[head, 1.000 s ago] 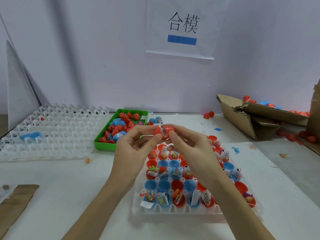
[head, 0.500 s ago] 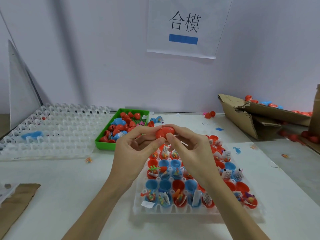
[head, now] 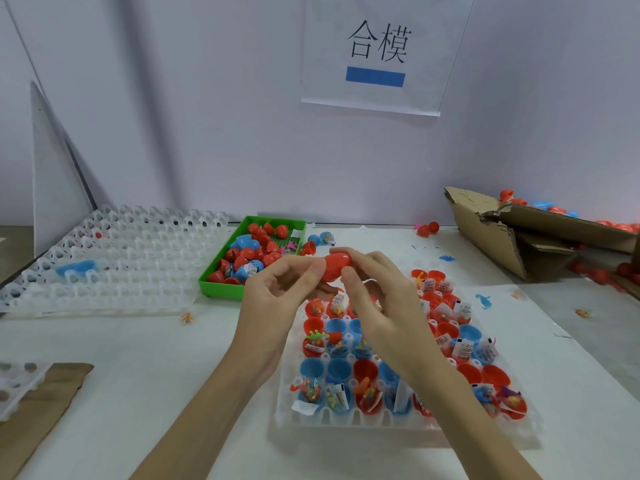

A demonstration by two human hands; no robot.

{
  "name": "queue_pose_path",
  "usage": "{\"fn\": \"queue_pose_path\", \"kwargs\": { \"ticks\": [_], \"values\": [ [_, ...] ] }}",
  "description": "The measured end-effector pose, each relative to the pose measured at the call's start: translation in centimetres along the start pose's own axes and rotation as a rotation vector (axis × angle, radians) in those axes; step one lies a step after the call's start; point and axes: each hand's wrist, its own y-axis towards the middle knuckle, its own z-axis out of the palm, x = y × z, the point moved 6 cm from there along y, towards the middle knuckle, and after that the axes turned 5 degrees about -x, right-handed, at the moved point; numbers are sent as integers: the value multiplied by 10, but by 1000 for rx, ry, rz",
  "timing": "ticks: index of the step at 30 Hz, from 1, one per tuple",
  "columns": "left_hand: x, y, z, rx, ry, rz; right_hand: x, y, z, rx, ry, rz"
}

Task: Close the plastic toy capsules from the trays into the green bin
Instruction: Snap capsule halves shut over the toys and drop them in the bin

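**Red capsule pinched between both hands**

Smooth, egg-shaped red capsule (head: pixel 337 266) sits mid-air at centre, above the 12 o'clock edge of the clear dimpled tray (head: pixel 391 419). Left hand (head: pixel 277 299) thumb & fingers clamp its left end; right hand (head: pixel 377 296) fingertips curl round its right end. Tray cups hold glossy red/blue half-shells w/ small toys. Green bin (head: pixel 221 285), rectangular plastic, at approx 10 o'clock, full of capsules. Torn cardboard box (head: pixel 495 237) at 2 o'clock.
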Motion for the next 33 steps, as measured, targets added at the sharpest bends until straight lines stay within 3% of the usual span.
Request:
{"fn": "queue_pose_path", "kwargs": {
  "ticks": [4,18,27,33],
  "values": [
    [1,-1,5,58,20,-4,-2,2,-6,-99,113,71],
    [2,2,4,64,-104,-83,-2,-2,-1,-63,336,181],
    [-7,1,1,21,4,-4,6,-4,-7,-190,-4,-63],
    [-2,-3,3,-31,-7,-5,3,-9,10,-79,-266,-146]
  ]
}}
